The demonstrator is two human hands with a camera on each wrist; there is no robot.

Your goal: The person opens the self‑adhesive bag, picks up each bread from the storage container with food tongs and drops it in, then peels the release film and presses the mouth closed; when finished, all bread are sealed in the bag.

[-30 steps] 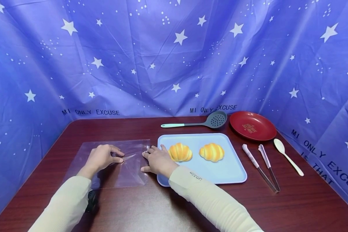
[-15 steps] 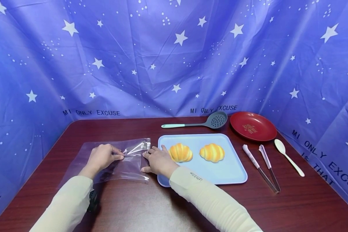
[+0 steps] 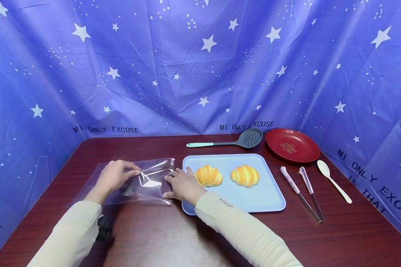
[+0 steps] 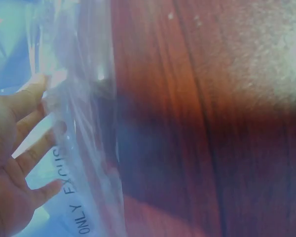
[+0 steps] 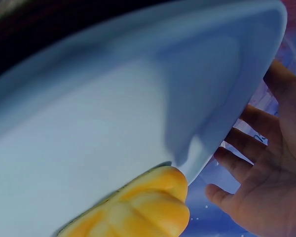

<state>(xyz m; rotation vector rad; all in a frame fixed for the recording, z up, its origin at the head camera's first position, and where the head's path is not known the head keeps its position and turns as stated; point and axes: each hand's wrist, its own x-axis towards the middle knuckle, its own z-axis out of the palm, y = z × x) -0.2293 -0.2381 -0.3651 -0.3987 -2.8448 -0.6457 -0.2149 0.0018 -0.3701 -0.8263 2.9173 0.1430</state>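
Observation:
A clear plastic bag (image 3: 150,181) lies at the left of the table, its upper layer raised and creased with bright reflections. My left hand (image 3: 115,175) pinches this upper film between thumb and fingertips; in the left wrist view the film hangs beside the fingers (image 4: 29,98). With fingers spread, my right hand (image 3: 184,185) presses on the bag's right end, over the left edge of the light blue tray (image 3: 234,202). On that tray sit two croissants, the left croissant (image 3: 208,176) close to my right fingers and the other croissant (image 3: 245,175) farther right.
Behind the tray lies a skimmer (image 3: 250,138) with a mint handle. A red plate (image 3: 292,146) stands at the back right. Metal tongs (image 3: 305,200) with pink handles and a white spoon (image 3: 334,181) lie right of the tray. A starry blue curtain (image 3: 173,96) surrounds the table.
My left hand has moved slightly back and left, lifting the film, so the bag's upper layer rises and its near edge draws inward. The right hand stays in place.

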